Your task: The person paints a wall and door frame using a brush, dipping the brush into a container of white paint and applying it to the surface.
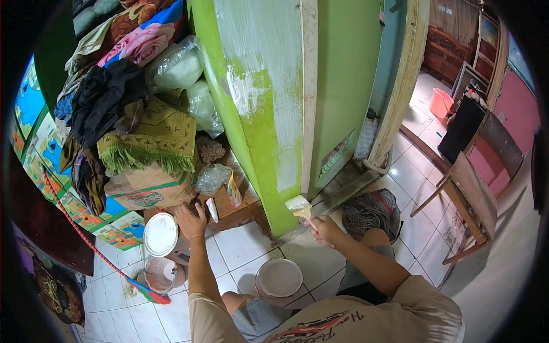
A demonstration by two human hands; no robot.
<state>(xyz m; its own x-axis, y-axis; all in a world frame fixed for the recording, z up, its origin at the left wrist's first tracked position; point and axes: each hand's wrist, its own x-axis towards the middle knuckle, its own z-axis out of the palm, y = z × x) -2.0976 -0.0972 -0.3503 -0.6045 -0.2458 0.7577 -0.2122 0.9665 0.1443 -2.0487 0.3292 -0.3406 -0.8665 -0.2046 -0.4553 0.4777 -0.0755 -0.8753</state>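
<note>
My right hand [326,230] is closed round the handle of a paintbrush [301,207], whose bristles are thick with white paint. The bristles are at the lower part of a green wall [265,148], close to its right edge; whether they touch it I cannot tell. White paint streaks cover much of this wall's upper part and right side. My left hand [191,220] rests with fingers spread at the edge of a low wooden surface [243,212], beside a small white tube [212,210]. Below, between my legs, stands a bucket of white paint [279,278].
At left are a paint-smeared white lid [160,235], a pinkish bucket [164,274] and a red-handled broom [91,240]. A cardboard box [151,186] bears piled cloth. A dark bundle [372,215] lies near my right knee; a wooden chair [466,200] stands at right.
</note>
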